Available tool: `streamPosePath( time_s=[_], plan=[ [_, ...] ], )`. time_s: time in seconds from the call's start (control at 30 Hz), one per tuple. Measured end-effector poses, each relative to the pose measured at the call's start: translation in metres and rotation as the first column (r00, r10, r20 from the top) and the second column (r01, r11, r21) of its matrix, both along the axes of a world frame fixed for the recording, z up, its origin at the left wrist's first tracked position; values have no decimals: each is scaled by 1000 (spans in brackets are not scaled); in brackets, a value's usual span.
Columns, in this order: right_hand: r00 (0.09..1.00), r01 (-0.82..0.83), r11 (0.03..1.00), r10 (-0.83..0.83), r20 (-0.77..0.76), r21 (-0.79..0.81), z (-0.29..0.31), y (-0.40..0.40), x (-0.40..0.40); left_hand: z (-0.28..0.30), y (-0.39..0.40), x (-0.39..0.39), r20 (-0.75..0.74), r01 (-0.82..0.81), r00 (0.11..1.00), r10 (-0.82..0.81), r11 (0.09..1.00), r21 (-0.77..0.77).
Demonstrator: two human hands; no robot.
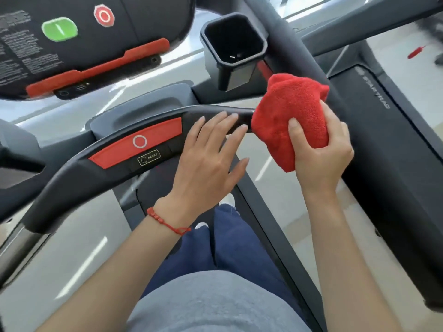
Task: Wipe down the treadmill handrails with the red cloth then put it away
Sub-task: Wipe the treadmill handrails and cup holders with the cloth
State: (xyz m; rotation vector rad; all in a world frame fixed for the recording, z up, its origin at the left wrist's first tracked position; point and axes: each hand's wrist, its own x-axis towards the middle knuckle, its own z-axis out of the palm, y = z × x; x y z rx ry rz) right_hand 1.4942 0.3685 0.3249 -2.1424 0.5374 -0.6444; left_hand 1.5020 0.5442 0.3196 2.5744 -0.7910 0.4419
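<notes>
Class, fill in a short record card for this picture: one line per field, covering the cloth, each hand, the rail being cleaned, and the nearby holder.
cloth: bunched red terry cloth, pressed on the right end of the front bar
right hand: right hand closed around the cloth, thumb on top
left hand: left hand open, flat, fingers lying on the bar, holding nothing
rail: curved black front handrail with a red stop panel and a RESET label
holder: empty black square cup holder, above the cloth

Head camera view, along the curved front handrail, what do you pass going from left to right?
Red stop panel → reset label → left hand, open and resting over the front handrail → red cloth → right hand, its grip closed on the cloth.
</notes>
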Motion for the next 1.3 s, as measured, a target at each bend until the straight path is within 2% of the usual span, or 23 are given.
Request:
streamPosePath(
  time_s=[0.37, 0.6, 0.83, 1.03, 1.3],
  plan=[
    [990, 124, 992, -125, -62, -15, -44, -17, -102, -36, -24, -47, -80, 152, 986, -148, 988, 40],
    [976, 197, 979, -190, -103, 60, -85, -42, -157, -66, -60, -71, -176, 228, 963, -202, 963, 144],
    [952, 287, 948, -266, -155, 135, -120, -74, -211, -95, -115, -104, -251, 310, 931, -264, 936, 168],
    [915, 387, 906, -355, -191, 173, -152, -98, -262, -126, -156, -140, -334, 430, 875, -350, 879, 206],
    [832, 547, 806, -495, -252, 225, -188, -116, -312, -159, -206, -171, -392, 628, 761, -516, 737, 248]
  ],
)
